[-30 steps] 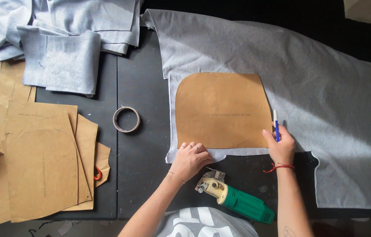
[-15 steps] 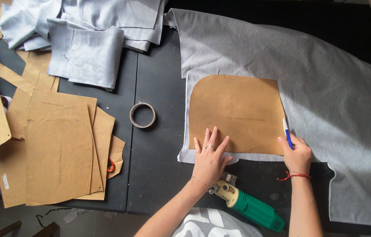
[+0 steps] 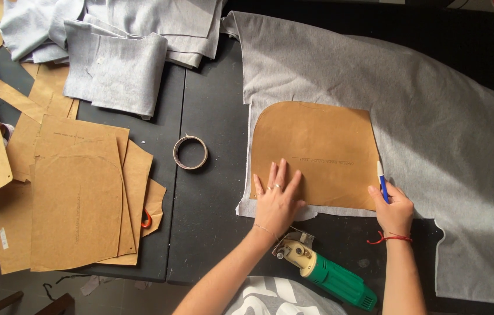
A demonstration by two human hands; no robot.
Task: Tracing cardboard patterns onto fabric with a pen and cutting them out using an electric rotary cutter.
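Two hands are at work on the brown paper pattern (image 3: 314,153), which lies flat on the grey fabric (image 3: 434,116) spread across the right half of the black desk (image 3: 212,116). Your left hand (image 3: 276,201) is open, fingers spread, palm pressing down on the pattern's near left corner. Your right hand (image 3: 393,210) is closed around a blue and white pen (image 3: 382,182), its tip touching the fabric just beside the pattern's right edge, near the lower right corner. A red string circles that wrist.

At the desk's near edge, between your forearms, lies a green electric cutter (image 3: 329,274), its metal head just beside your left wrist. A roll of tape (image 3: 190,152) sits near the middle of the desk, left of the pattern and apart from it. Toward the near left corner lies a stack of brown paper patterns (image 3: 77,204), overlapping one another. Folded grey fabric pieces (image 3: 118,64) are heaped at the far edge, left of centre.
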